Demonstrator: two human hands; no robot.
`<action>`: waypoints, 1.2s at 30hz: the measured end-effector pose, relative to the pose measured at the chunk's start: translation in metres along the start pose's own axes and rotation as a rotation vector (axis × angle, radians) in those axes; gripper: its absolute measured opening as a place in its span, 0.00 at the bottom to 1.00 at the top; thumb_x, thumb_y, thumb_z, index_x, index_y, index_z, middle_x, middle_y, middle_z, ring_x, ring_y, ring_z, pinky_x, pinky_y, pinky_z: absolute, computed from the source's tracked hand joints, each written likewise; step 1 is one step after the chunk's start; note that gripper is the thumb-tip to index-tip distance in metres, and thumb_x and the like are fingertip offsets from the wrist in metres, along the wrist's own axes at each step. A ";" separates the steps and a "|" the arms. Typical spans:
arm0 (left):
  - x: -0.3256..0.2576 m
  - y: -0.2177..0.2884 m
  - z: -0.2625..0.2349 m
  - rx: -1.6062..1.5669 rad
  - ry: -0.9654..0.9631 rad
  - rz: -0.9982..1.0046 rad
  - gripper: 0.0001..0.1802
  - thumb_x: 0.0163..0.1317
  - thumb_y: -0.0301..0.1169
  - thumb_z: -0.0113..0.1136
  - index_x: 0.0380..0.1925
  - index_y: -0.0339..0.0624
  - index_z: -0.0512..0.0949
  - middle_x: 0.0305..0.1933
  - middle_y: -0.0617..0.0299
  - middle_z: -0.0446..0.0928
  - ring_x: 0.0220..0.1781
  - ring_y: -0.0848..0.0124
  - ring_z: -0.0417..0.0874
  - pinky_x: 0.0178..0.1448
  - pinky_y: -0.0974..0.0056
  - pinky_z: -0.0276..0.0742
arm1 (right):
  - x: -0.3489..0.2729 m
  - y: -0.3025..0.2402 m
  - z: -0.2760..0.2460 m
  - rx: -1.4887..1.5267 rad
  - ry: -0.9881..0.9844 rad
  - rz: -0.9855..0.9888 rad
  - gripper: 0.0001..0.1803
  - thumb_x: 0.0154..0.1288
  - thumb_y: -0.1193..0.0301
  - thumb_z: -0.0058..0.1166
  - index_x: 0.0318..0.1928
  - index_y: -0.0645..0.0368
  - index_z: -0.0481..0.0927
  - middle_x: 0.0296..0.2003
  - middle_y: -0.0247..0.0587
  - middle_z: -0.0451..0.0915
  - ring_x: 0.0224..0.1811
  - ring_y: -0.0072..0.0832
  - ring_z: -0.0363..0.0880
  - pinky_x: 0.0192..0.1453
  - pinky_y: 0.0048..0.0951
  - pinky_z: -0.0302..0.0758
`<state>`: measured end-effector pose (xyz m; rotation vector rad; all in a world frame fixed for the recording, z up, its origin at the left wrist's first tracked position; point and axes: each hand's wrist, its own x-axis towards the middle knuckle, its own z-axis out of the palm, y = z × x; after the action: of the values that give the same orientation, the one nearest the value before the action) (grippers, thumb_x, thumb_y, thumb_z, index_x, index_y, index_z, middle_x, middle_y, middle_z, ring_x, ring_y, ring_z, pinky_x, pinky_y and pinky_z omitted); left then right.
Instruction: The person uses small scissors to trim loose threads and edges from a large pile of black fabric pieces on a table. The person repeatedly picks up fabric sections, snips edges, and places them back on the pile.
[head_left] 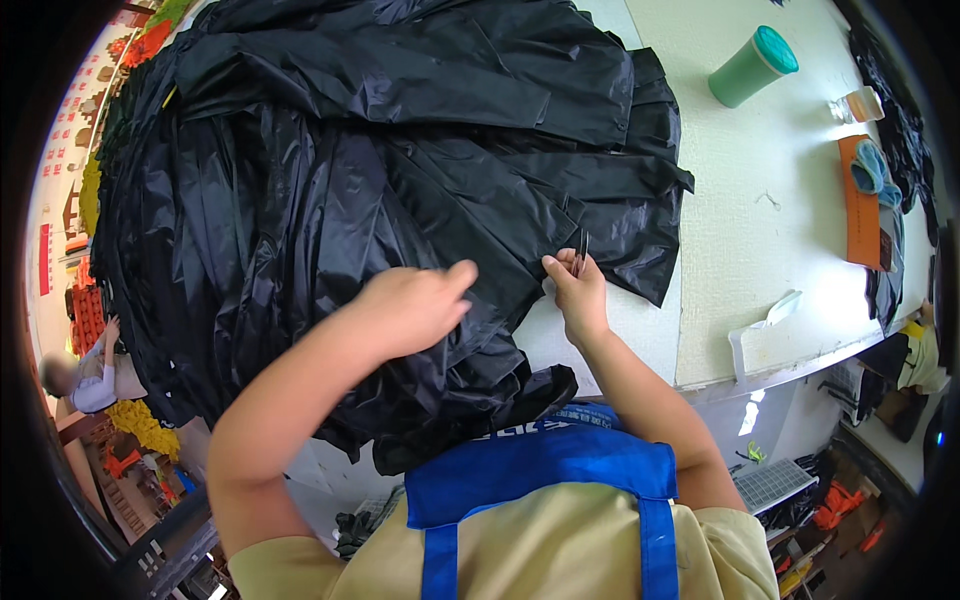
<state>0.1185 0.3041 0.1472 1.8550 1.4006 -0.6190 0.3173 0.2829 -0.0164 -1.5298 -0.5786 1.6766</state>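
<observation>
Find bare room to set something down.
Bare tabletop lies between the black fabric and orange box, above the white strip, broken by a thread; a smaller patch borders the right hand. Leftward it's crowded with heaped fabric.

We see glossy black fabric pieces (330, 200) heaped in creased, overlapping layers on a pale tabletop (740, 270), their flatter ends fanned toward the right. Beside those ends we see a slim metal tool (583, 246), held with its tip pointing away.
</observation>
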 end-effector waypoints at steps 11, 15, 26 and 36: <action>0.063 0.006 0.048 -0.437 0.782 0.198 0.04 0.54 0.26 0.59 0.29 0.38 0.75 0.28 0.53 0.77 0.30 0.55 0.79 0.34 0.57 0.74 | -0.013 -0.069 0.003 0.267 -0.290 -0.262 0.02 0.65 0.76 0.53 0.34 0.59 0.75 0.23 0.25 0.70 0.18 0.09 0.57 0.21 0.15 0.53; 0.068 0.015 0.058 -0.400 0.834 0.356 0.09 0.55 0.24 0.56 0.38 0.39 0.73 0.43 0.52 0.76 0.42 0.55 0.79 0.44 0.56 0.74 | -0.001 -0.059 -0.002 0.254 -0.107 -0.293 0.02 0.68 0.75 0.49 0.37 0.60 0.73 0.27 0.28 0.72 0.16 0.09 0.56 0.18 0.15 0.52; 0.098 0.011 0.070 -0.286 0.866 0.216 0.02 0.52 0.28 0.59 0.26 0.43 0.76 0.27 0.57 0.76 0.38 0.57 0.78 0.44 0.55 0.72 | -0.014 -0.035 -0.023 0.023 -0.049 -0.209 0.05 0.67 0.77 0.49 0.42 0.62 0.76 0.30 0.27 0.75 0.23 0.10 0.63 0.26 0.15 0.61; 0.111 0.026 0.083 0.191 0.832 0.091 0.09 0.43 0.30 0.63 0.27 0.44 0.75 0.32 0.61 0.75 0.41 0.62 0.74 0.46 0.58 0.65 | 0.000 -0.018 -0.012 -0.135 -0.015 -0.105 0.14 0.62 0.80 0.53 0.49 0.64 0.72 0.40 0.36 0.77 0.41 0.20 0.73 0.49 0.21 0.70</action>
<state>0.1793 0.3026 0.0200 2.4587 1.7793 0.1137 0.3334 0.2919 -0.0049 -1.5547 -0.7807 1.5980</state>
